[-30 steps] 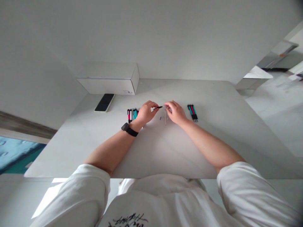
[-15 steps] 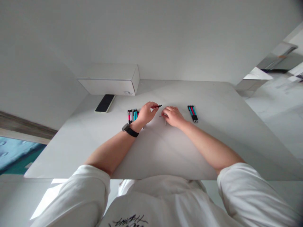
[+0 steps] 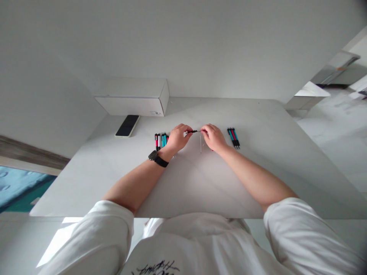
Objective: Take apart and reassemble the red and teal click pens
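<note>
Above the middle of the table, my left hand pinches a short black pen part, held nearly level and pointing right. Facing it, my right hand is closed on a small silver pen piece, whose end meets or nearly meets the black part. The fingers hide most of the silver piece. A thin pale pen refill lies on the table just below my hands. A bit of red shows under the right hand; I cannot make out what it is. Several pens lie partly behind my left hand.
A row of three red and teal pens lies to the right of my right hand. At the back left, a phone rests in front of a white box. The white table meets a wall at the back.
My right hand has lifted from the table and moved up with the silver piece, bringing it to the black part. The refill under it shows more fully. My left hand has turned slightly.
</note>
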`<action>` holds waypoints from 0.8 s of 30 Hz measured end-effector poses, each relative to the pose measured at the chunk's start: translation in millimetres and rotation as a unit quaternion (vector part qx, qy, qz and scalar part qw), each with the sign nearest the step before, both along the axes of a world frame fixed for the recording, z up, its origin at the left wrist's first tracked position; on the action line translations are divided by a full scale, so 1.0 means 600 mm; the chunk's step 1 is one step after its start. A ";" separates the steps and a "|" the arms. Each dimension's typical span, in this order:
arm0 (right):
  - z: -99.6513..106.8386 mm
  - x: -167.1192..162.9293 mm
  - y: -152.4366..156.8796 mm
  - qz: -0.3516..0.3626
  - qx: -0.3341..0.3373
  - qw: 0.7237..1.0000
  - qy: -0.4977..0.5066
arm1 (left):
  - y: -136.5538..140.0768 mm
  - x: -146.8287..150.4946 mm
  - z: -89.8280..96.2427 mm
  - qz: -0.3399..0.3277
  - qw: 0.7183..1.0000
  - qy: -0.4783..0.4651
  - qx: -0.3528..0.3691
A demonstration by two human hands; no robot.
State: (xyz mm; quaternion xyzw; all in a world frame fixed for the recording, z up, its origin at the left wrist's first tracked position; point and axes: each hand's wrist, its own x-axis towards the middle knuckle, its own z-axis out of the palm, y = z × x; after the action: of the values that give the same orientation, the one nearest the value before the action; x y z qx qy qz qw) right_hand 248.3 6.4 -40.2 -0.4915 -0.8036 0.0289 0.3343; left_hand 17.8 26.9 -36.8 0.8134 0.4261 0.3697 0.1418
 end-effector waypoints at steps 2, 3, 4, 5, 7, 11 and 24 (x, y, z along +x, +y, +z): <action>0.001 0.000 0.000 -0.001 0.001 1.000 -0.003 | 0.001 0.000 -0.001 0.003 1.000 0.005 0.002; 0.001 0.000 0.000 -0.002 0.000 1.000 -0.005 | 0.001 0.000 -0.001 0.006 1.000 0.008 0.001; 0.001 0.001 0.000 -0.003 -0.001 1.000 -0.008 | 0.001 -0.001 -0.002 0.008 1.000 0.011 0.000; 0.002 0.001 0.000 -0.003 -0.002 1.000 -0.012 | 0.001 -0.001 -0.002 0.009 1.000 0.014 -0.001; 0.002 0.001 -0.001 -0.004 -0.001 1.000 -0.020 | 0.002 -0.001 -0.004 0.007 1.000 0.017 0.002; 0.002 -0.001 -0.002 -0.010 0.002 0.999 -0.046 | 0.001 -0.002 -0.005 0.003 1.000 0.022 0.010; 0.009 0.008 0.000 0.001 -0.021 0.999 0.028 | 0.009 0.006 -0.015 -0.014 0.993 -0.083 -0.087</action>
State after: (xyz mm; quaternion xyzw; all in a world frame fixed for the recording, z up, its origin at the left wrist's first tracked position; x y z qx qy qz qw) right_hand 253.3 6.6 -34.7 -0.4964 -0.7939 0.0593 0.3462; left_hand 21.5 32.5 -45.9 0.7703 0.4319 0.3956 0.2522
